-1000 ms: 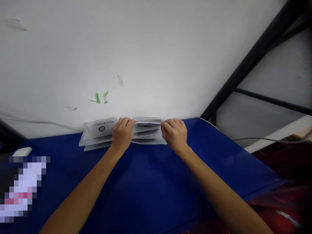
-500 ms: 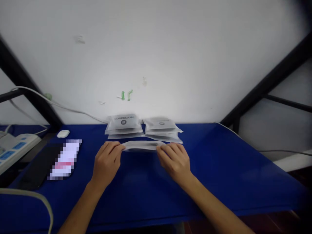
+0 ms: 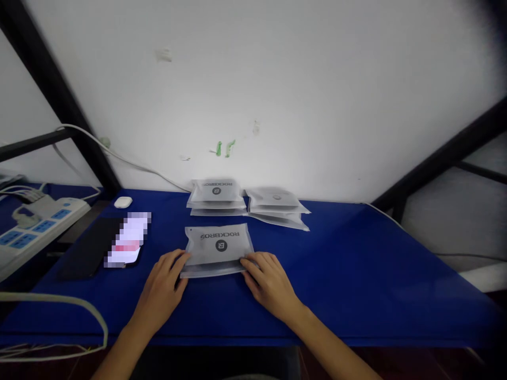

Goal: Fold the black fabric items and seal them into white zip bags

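A frosted plastic pouch [image 3: 218, 249] with a dark round logo and printed lettering lies flat on the blue table [image 3: 356, 264]. My left hand [image 3: 163, 287] pinches its near left corner. My right hand [image 3: 268, 282] pinches its near right corner. Behind it, against the wall, are two short stacks of the same pouches: a left stack [image 3: 216, 196] and a right stack [image 3: 277, 206].
A phone [image 3: 101, 247] with a lit, blurred screen lies at the left, with a small white earbud case [image 3: 123, 201] behind it. A white power strip [image 3: 31, 229] and cables sit at the far left. Black frame bars slope at both sides.
Both hands lifted one pouch off the right stack by the wall, drew it toward me and laid it flat on the table. The view has dropped and shifted left.
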Action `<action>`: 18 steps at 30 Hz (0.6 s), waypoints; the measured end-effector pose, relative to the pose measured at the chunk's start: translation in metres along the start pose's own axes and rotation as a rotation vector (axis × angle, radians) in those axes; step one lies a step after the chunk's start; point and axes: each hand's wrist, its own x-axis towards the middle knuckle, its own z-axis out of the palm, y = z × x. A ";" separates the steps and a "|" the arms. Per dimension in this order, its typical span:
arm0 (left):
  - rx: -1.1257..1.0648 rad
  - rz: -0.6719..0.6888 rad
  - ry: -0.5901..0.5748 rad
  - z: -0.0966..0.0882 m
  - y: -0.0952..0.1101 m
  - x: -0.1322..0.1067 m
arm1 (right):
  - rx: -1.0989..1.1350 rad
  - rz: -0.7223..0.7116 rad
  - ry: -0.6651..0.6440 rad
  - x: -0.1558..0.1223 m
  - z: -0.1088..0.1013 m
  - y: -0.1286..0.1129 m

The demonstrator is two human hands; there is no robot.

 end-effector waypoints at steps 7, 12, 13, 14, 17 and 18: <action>-0.062 -0.033 -0.032 0.003 -0.002 -0.007 | 0.008 0.122 0.032 -0.006 0.003 0.001; -0.075 0.027 0.039 0.000 0.002 -0.006 | -0.050 0.103 0.025 -0.007 0.006 0.003; -0.080 0.040 0.045 -0.001 0.002 -0.006 | -0.057 0.094 0.019 -0.006 0.006 0.003; -0.085 0.053 0.046 -0.002 0.003 -0.006 | -0.063 0.087 0.014 -0.006 0.006 0.002; -0.097 0.092 0.050 -0.004 0.005 -0.006 | -0.062 0.075 -0.001 -0.006 0.006 0.002; -0.097 0.102 0.053 -0.005 0.005 -0.006 | -0.056 0.075 -0.004 -0.007 0.007 0.001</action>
